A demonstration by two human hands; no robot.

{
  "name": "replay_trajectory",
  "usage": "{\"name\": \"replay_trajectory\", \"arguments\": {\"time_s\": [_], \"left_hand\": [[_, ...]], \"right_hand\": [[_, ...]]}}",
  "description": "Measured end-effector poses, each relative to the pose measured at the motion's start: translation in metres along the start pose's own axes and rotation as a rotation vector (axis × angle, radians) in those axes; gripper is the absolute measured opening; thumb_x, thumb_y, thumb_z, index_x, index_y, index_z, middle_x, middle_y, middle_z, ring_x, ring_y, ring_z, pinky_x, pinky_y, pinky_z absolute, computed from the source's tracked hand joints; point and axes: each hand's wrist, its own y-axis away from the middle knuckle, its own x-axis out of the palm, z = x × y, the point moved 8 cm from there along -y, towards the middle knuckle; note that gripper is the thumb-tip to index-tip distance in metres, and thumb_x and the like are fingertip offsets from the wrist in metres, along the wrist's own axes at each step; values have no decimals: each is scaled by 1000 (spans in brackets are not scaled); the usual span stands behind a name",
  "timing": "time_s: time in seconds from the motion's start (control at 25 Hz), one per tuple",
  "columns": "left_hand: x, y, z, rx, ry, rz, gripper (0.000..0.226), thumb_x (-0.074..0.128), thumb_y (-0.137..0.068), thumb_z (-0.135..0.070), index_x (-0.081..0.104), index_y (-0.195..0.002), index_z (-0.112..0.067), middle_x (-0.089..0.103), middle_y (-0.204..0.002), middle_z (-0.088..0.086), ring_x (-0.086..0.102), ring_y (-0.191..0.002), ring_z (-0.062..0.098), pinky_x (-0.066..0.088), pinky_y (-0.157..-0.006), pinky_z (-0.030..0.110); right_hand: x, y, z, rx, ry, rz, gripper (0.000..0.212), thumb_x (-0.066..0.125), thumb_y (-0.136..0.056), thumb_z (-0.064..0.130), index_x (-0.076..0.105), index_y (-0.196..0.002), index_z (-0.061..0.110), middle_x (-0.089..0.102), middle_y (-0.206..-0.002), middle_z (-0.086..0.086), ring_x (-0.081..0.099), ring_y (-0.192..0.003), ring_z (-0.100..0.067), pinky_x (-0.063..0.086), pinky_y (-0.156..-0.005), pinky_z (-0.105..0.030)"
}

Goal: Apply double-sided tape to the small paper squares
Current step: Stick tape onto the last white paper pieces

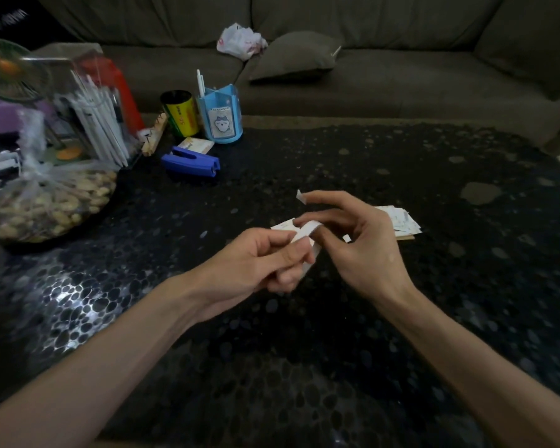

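My left hand (265, 263) grips a white roll of double-sided tape (309, 244) over the middle of the black table (304, 350); its fingers hide most of the roll. My right hand (359, 244) is beside it, with one finger on the tape strip (306, 229) coming off the roll. A small white tape piece (300, 196) sticks to the tip of its raised index finger. A small paper square (282, 226) shows just behind my left fingers. Behind my right hand a pile of paper squares (401, 221) lies on the table.
A blue stapler (190, 162), a blue pen holder (220, 116) and a yellow can (179, 114) stand at the back left. A bag of nuts (46, 202), a clear case of pens (91, 118) and a small fan (7, 69) crowd the left edge. A sofa (369, 76) is behind.
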Motion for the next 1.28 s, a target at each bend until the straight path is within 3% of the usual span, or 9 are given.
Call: {"name": "replay_trajectory", "arguments": {"time_s": [0.12,0.24,0.4,0.52,0.72,0.88,1.0,1.12,1.28], "left_hand": [[17,6,4,-106,171,128,37,45,-104,-28,70,-86,-8,54,-56,4,44,-50,15,55,-71,30],[24,7,5,-125,241,166,37,44,-105,-24,73,-90,-7,56,-63,4,49,-53,13,55,-67,31],[-17,-3,6,-15,215,-214,29,56,-100,-29,75,-84,-13,32,-56,-5,28,-49,7,24,-48,23],[-49,8,-7,87,-98,-533,16,70,-94,-32,81,-102,-23,45,-55,-10,39,-50,3,31,-51,17],[-40,12,-19,189,-194,-544,23,74,-92,-18,79,-114,-14,56,-53,-11,55,-50,-3,43,-56,5],[-43,12,-20,196,-232,-558,16,79,-87,-23,83,-101,-17,52,-58,4,52,-51,0,47,-61,8],[-43,13,-23,213,-280,-578,10,81,-85,-25,84,-94,-20,53,-53,1,53,-53,5,55,-69,17],[-49,20,-30,285,-410,-701,5,82,-85,-26,83,-90,-25,62,-57,8,61,-58,28,61,-75,29],[-51,27,-33,320,-495,-837,8,79,-88,-23,78,-88,-31,62,-57,7,59,-56,26,55,-61,22]], "right_hand": [[13,7,-1,51,-85,46,37,72,-93,-5,72,-124,16,81,-100,2,76,-103,-6,59,-94,-25],[20,9,-2,88,-147,92,41,74,-91,-8,71,-123,16,80,-106,-2,76,-105,-10,60,-95,-29],[3,4,-17,209,-216,-46,52,65,-85,-21,75,-108,24,76,-106,1,75,-101,-16,57,-89,-28],[-1,5,-28,302,-279,-74,51,60,-84,-22,77,-97,25,76,-102,3,74,-102,-16,57,-91,-30],[10,8,-19,297,-271,8,44,62,-85,-19,76,-95,22,78,-100,7,73,-101,-10,57,-91,-29],[12,9,-18,289,-250,32,39,63,-85,-17,76,-95,19,78,-98,5,73,-102,-12,59,-94,-35],[13,9,-18,302,-237,29,38,64,-86,-15,77,-94,19,78,-99,3,73,-104,-15,59,-95,-39],[16,11,-15,331,-237,36,43,64,-87,-12,82,-96,27,74,-112,3,71,-100,-7,59,-91,-35],[25,12,-11,341,-170,100,47,71,-89,1,81,-109,41,49,-134,16,68,-101,-1,61,-89,-28]]}}
